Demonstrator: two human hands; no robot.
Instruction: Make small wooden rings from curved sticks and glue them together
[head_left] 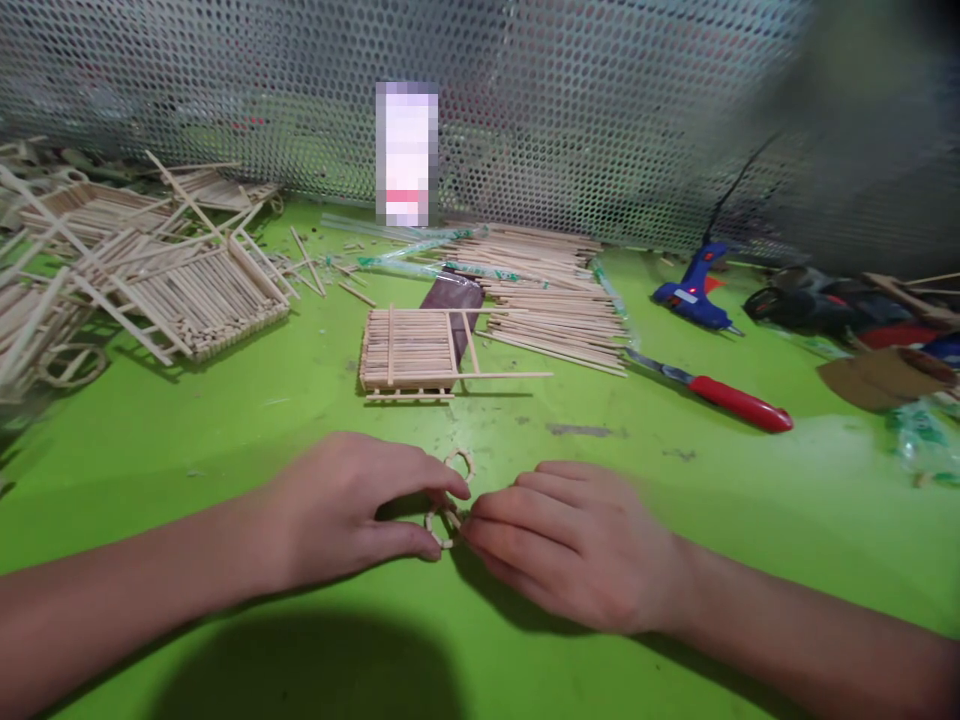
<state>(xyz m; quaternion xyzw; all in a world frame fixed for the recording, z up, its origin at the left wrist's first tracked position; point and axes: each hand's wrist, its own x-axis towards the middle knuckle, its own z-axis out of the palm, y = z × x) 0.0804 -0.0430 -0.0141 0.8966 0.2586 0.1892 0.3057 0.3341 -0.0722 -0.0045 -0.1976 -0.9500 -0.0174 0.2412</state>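
A green table (247, 420) fills the view, backed by a perforated metal screen (600, 110). At its left lie stacked stick frames (180, 285); farther back, a loose heap of sticks (547, 290), then a slatted stick panel (409, 350). A blue glue gun (694, 290) and a red-handled knife (731, 400) lie to the right. Near the front edge, the left hand (345, 505) and right hand (574, 540) meet, fingertips pinched closed on small wooden rings (450, 495) resting on the table between them.

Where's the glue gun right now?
In the head view, the blue glue gun lies on the green table, far right, near the mesh wall, just beyond the red-handled knife and right of the stick pile.
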